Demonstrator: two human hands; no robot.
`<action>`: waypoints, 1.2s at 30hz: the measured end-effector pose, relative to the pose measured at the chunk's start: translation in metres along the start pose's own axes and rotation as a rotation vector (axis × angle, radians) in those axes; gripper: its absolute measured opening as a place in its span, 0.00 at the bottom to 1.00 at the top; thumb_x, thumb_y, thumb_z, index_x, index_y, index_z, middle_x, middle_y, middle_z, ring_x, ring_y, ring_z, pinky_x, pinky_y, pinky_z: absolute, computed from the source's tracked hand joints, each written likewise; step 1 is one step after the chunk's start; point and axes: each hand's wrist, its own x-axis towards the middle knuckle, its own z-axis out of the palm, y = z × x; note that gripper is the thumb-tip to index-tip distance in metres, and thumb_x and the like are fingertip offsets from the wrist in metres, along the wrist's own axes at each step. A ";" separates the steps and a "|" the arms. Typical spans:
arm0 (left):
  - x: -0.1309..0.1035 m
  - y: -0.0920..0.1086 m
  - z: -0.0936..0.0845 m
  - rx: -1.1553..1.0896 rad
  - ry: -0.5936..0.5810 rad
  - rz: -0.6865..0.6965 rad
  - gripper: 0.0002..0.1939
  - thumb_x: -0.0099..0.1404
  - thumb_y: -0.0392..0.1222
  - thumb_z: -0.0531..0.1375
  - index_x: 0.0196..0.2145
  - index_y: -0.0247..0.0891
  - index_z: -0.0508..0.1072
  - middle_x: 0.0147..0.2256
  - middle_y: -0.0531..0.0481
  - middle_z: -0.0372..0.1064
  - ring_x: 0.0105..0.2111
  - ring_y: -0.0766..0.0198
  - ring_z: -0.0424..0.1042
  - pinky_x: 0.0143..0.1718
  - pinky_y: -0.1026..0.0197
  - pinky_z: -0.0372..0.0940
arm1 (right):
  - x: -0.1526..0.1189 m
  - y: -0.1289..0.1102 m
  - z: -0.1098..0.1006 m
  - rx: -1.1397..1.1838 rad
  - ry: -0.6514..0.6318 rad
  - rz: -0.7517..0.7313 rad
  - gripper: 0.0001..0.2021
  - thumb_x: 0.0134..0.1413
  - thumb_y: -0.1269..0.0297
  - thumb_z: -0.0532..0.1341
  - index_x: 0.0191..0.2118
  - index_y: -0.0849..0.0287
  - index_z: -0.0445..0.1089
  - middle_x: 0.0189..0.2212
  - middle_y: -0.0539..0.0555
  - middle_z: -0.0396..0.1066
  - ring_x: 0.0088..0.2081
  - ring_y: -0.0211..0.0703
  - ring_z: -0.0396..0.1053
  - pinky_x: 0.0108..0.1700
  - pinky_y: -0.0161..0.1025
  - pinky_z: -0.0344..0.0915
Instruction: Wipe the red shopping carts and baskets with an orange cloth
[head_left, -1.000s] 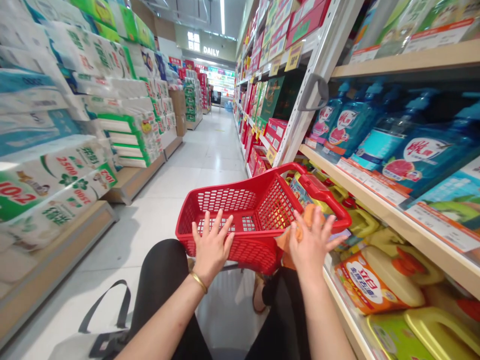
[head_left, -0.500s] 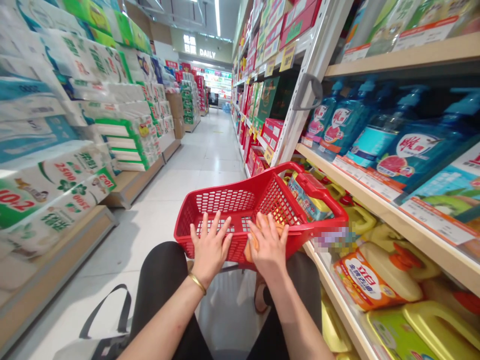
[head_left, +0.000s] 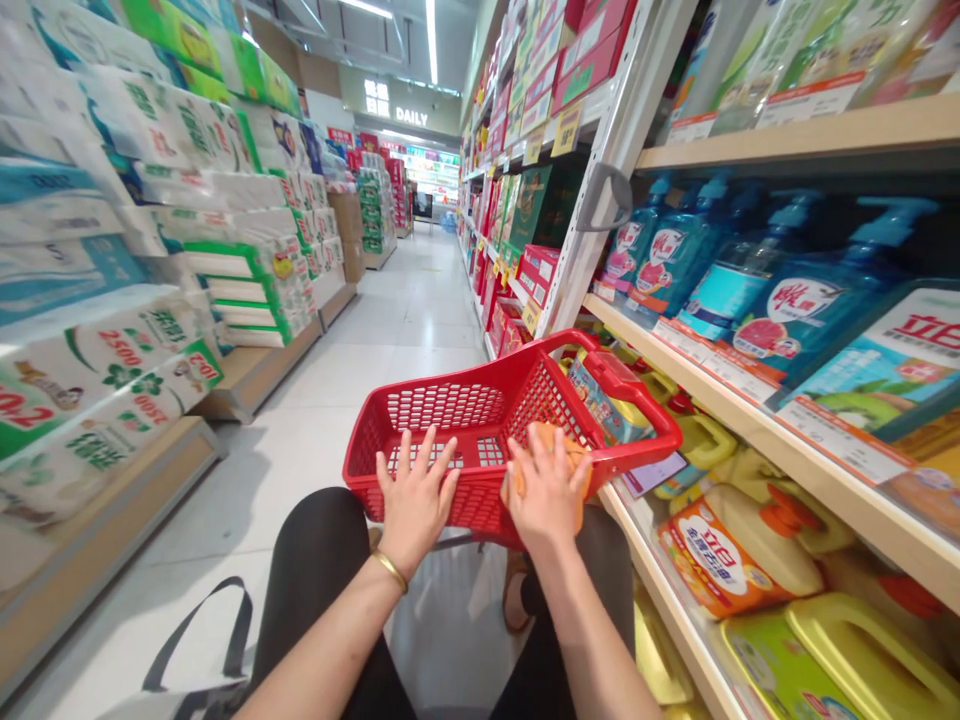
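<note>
A red shopping basket (head_left: 480, 388) with perforated sides and a thick handle stands before my knees. My left hand (head_left: 415, 497), a gold bangle on its wrist, is open with fingers spread at the near rim. Nothing is in it. Farther right on the same rim, my right hand (head_left: 546, 492) holds an orange cloth (head_left: 577, 462) against the basket. Its fingers are spread over the cloth, whose folds show at both sides of the hand. The basket's visible floor shows no goods.
Shelves on the right hold blue pump bottles (head_left: 795, 310) and, lower down, yellow detergent jugs (head_left: 742, 550). Stacked paper packs (head_left: 112, 370) line the left side. A bag with a dark strap (head_left: 199, 635) lies by my left leg. The tiled aisle (head_left: 405, 300) runs ahead.
The orange cloth now shows more on the right side of my right hand, which has shifted slightly right along the rim. The left hand stays spread, and the view has turned slightly.
</note>
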 end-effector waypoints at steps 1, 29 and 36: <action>0.000 0.000 0.000 0.001 0.002 0.001 0.25 0.76 0.48 0.51 0.69 0.56 0.63 0.73 0.50 0.50 0.75 0.42 0.39 0.70 0.24 0.33 | -0.003 -0.004 0.001 0.015 -0.027 -0.052 0.20 0.71 0.60 0.55 0.64 0.41 0.70 0.70 0.51 0.61 0.75 0.59 0.45 0.71 0.75 0.31; 0.000 0.016 0.000 0.016 -0.042 0.026 0.28 0.76 0.54 0.52 0.71 0.51 0.61 0.74 0.50 0.47 0.75 0.40 0.39 0.70 0.24 0.33 | 0.013 0.095 -0.038 -0.050 0.264 0.316 0.20 0.74 0.55 0.51 0.60 0.50 0.74 0.74 0.55 0.51 0.75 0.70 0.39 0.66 0.86 0.29; 0.013 0.067 0.011 -0.079 -0.072 0.219 0.31 0.76 0.55 0.51 0.73 0.52 0.56 0.74 0.53 0.44 0.75 0.46 0.42 0.73 0.31 0.33 | -0.006 0.036 -0.017 -0.017 -0.003 -0.104 0.21 0.72 0.59 0.54 0.67 0.42 0.66 0.70 0.50 0.61 0.74 0.57 0.47 0.73 0.73 0.30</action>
